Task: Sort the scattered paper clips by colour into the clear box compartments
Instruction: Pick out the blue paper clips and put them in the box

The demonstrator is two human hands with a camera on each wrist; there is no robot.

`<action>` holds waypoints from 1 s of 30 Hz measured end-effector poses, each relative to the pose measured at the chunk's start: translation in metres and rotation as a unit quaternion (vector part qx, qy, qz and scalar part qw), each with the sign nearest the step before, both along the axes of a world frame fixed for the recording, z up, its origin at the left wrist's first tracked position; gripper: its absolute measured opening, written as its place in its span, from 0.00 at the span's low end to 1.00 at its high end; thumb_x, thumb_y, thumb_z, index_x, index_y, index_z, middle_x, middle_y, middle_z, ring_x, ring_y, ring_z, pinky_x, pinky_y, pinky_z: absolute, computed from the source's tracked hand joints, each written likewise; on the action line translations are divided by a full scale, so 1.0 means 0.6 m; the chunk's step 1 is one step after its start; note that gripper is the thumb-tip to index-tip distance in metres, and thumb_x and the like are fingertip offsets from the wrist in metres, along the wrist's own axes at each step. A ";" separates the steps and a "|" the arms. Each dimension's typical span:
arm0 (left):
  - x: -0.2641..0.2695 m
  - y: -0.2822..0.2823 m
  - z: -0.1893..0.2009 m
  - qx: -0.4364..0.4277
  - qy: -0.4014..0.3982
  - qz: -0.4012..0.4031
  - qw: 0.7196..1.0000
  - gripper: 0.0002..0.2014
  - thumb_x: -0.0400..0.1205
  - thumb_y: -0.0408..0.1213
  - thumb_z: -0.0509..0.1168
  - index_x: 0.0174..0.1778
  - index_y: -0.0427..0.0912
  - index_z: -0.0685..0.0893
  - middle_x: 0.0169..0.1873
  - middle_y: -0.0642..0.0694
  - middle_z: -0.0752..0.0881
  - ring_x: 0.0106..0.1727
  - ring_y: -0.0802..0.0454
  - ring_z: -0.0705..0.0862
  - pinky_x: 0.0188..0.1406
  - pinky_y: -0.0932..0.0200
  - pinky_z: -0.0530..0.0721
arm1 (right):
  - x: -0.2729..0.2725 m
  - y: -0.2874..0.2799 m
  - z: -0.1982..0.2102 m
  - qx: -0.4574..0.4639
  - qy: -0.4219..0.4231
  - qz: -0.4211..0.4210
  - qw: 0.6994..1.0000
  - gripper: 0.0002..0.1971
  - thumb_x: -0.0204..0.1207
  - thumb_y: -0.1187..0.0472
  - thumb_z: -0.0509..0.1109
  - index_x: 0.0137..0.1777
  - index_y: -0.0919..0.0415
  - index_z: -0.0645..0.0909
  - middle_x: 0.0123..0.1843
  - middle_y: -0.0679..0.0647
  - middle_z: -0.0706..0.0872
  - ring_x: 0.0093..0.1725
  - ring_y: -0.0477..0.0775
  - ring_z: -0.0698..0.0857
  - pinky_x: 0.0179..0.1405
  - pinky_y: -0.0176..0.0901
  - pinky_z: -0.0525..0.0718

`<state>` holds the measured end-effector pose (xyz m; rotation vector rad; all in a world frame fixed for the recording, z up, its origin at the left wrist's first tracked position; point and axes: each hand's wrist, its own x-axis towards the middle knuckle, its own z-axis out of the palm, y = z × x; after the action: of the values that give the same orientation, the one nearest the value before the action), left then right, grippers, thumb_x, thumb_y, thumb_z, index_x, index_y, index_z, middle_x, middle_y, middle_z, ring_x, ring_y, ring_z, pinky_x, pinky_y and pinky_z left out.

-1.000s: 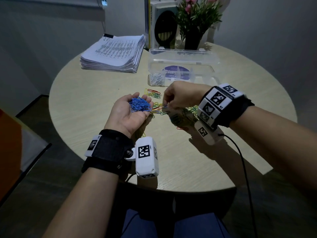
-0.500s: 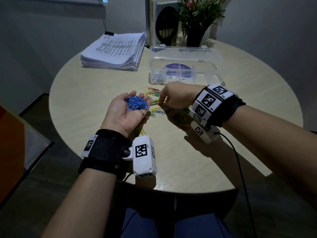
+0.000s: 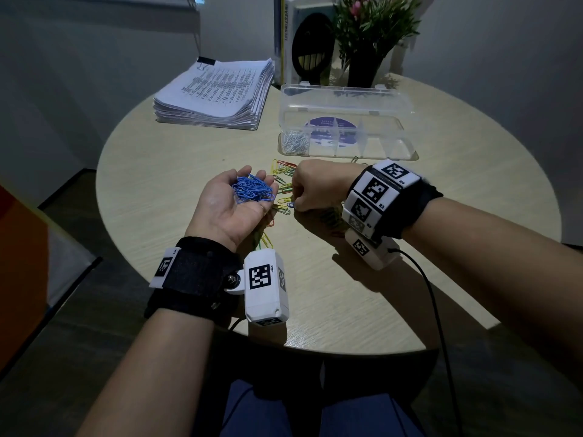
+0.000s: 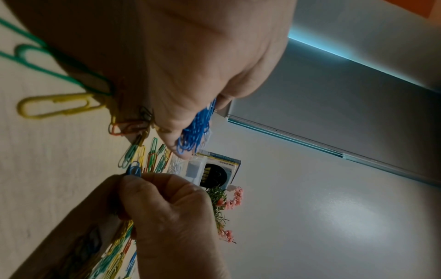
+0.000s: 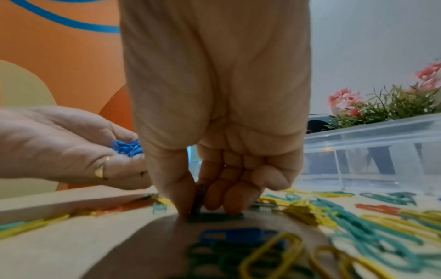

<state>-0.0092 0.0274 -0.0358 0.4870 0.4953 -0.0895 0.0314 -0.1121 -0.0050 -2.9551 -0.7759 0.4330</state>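
My left hand [image 3: 225, 212] lies palm up above the table, cupping a pile of blue paper clips [image 3: 252, 192]; the left wrist view shows the pile [image 4: 194, 132] by its fingertips. My right hand [image 3: 315, 184] is down on the scattered coloured clips [image 3: 284, 187], thumb and forefinger pinching one blue clip [image 4: 133, 169] just right of the left fingertips. The clear box [image 3: 407, 152] stands open behind them, with silver clips [image 3: 295, 143] in its left compartment. Its other compartments look empty.
Yellow, green, orange and blue clips [image 5: 358, 232] lie under and around my right hand. At the back of the round table [image 3: 157, 171] are a paper stack [image 3: 217, 93], a dark vase with a plant [image 3: 366, 58] and an upright book [image 3: 303, 42]. A cable [image 3: 435, 310] hangs from my right wrist.
My right hand has shifted slightly left toward the left fingertips while staying low on the clips. The left hand still cups the blue pile.
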 end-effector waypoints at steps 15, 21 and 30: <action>-0.005 -0.061 0.009 -0.021 -0.012 -0.059 0.998 0.15 0.87 0.35 0.48 0.47 0.32 0.77 0.42 0.33 0.81 0.40 0.43 0.80 0.53 0.49 0.79 | -0.004 0.005 0.082 0.154 0.009 0.024 0.988 0.09 0.74 0.56 0.75 0.46 0.63 0.88 0.37 0.52 0.89 0.35 0.48 0.86 0.27 0.29 0.81; -0.004 -0.068 0.004 -0.017 0.013 -0.049 0.999 0.17 0.89 0.37 0.46 0.43 0.34 0.77 0.42 0.35 0.79 0.41 0.43 0.78 0.47 0.48 0.78 | 0.001 -0.044 0.081 0.155 -0.019 -0.010 0.988 0.08 0.77 0.62 0.71 0.51 0.64 0.89 0.35 0.50 0.86 0.28 0.40 0.81 0.24 0.26 0.78; -0.008 -0.077 -0.003 0.001 0.021 -0.061 0.998 0.16 0.88 0.37 0.48 0.44 0.35 0.78 0.46 0.34 0.80 0.47 0.41 0.79 0.58 0.46 0.74 | -0.006 -0.095 0.013 0.024 0.007 -0.018 1.000 0.08 0.74 0.60 0.74 0.52 0.56 0.90 0.49 0.52 0.90 0.44 0.48 0.82 0.34 0.36 0.77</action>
<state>-0.0141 -0.0187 -0.0379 0.5189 0.5070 -0.2169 0.0281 -0.1692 0.0029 -2.9146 -0.7197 0.4256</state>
